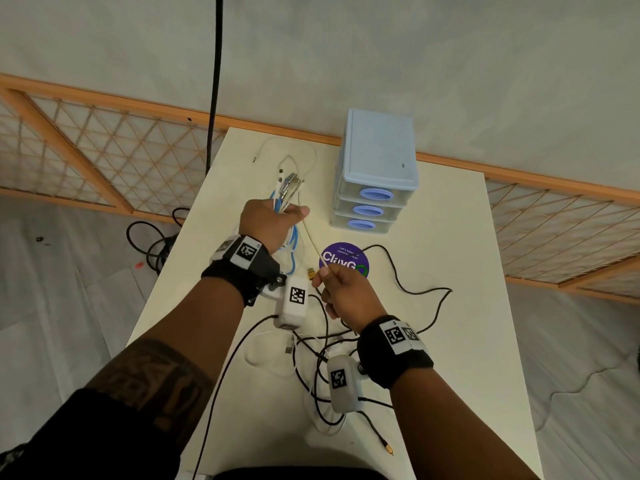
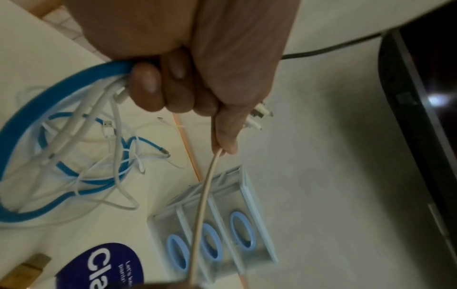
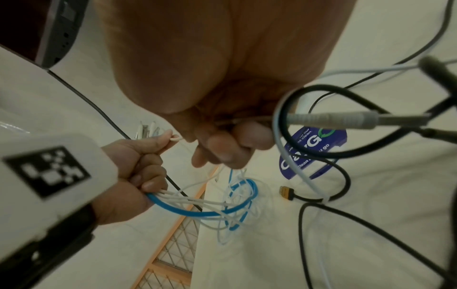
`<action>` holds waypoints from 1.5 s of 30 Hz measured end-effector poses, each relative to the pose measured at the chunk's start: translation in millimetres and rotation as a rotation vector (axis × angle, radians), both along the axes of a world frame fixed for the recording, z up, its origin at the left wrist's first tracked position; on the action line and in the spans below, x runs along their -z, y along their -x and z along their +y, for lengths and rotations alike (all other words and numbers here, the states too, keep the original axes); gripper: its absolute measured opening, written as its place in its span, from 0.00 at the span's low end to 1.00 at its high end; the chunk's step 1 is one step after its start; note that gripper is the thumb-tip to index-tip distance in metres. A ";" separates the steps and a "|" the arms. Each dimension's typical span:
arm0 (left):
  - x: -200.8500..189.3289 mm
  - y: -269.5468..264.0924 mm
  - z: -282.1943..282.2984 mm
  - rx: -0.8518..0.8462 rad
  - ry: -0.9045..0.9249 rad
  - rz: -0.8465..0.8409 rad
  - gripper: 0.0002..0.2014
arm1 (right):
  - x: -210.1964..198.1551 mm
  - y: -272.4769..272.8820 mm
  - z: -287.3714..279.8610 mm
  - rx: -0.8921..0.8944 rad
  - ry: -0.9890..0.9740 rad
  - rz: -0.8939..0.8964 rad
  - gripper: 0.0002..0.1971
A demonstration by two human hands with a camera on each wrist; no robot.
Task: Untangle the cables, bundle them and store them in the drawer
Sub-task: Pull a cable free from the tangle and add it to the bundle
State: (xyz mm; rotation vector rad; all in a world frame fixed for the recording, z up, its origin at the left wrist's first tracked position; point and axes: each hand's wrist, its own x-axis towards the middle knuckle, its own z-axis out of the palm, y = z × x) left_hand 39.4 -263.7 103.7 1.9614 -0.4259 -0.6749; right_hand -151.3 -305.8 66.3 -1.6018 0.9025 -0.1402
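Black cables (image 1: 325, 355) sprawl loose nearest me, well short of the drawer unit (image 1: 375, 174), while my left hand (image 1: 268, 223) grips the blue-and-white bundle (image 1: 287, 188) beside it and my right hand (image 1: 341, 289) pinches a cream cable (image 1: 311, 237); next I'd judge it needs drawing free and gathering in.

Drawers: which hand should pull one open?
Probably the right hand. It only pinches one thin cream cable, easy to drop. The left hand grips the whole cable bundle. All drawers look closed.
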 end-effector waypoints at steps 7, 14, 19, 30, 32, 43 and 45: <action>13.4 21.6 6.2 0.222 -0.127 -0.002 0.29 | -5.8 -3.4 -7.5 -0.018 0.075 -0.010 0.16; -7.8 5.1 -0.1 0.005 -0.041 -0.051 0.29 | -8.8 0.4 -9.5 -0.024 -0.033 0.059 0.18; -10.6 -4.4 0.6 -0.040 0.010 -0.020 0.20 | -1.8 6.6 -8.9 -0.028 0.000 0.061 0.20; 2.7 18.1 -1.8 0.166 -0.125 0.077 0.14 | 4.8 -14.9 -8.4 0.007 0.062 -0.013 0.15; -1.6 13.4 -2.8 0.105 -0.088 0.093 0.14 | 1.2 -13.6 -11.3 0.013 0.097 0.069 0.11; 6.1 0.9 12.7 -0.037 -0.006 0.165 0.20 | -11.4 -42.6 -41.6 -0.035 0.270 0.161 0.21; 5.9 -1.4 13.7 -0.041 -0.010 0.153 0.20 | -18.4 -51.2 -46.8 -0.048 0.129 -0.060 0.37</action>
